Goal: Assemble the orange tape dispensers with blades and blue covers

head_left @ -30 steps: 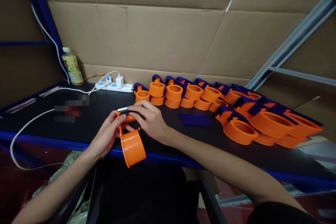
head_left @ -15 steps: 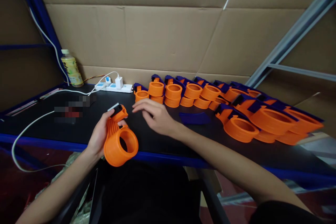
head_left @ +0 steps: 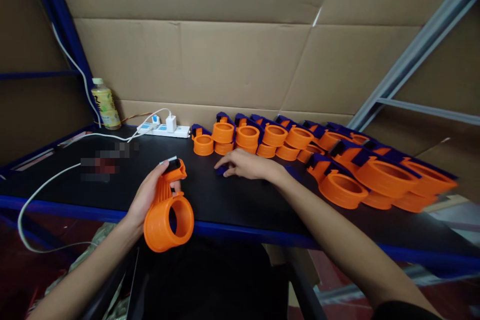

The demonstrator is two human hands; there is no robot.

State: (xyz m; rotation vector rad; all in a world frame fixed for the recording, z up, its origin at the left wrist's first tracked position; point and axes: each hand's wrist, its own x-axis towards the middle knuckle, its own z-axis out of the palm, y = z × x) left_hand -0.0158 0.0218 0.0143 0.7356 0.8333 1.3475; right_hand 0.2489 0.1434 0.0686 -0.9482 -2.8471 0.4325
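Observation:
My left hand (head_left: 148, 191) is closed around the grip of an orange tape dispenser (head_left: 162, 234), held up at the table's front edge. A black part with a toothed metal blade (head_left: 168, 160) tops the dispenser, and its round ring faces me. My right hand (head_left: 245, 164) is low over the black tabletop, palm down, fingers and thumb closing on a dark blue plastic piece (head_left: 221, 170). Most of that piece is hidden by the hand. More dark blue plastic (head_left: 293, 173) shows behind my right wrist; whether it is a separate piece I cannot tell.
Stacked orange and blue tape dispensers (head_left: 275, 135) line the back and right of the table (head_left: 210, 200). A white power strip (head_left: 165, 130) with plugs and cables lies at the back left, near a yellow-labelled bottle (head_left: 106, 105). Cardboard sheets (head_left: 240, 65) form the back wall.
My right hand has moved right, away from the dispenser, and down onto the blue piece. The left hand still holds the dispenser, now slightly lower in view and turned a little.

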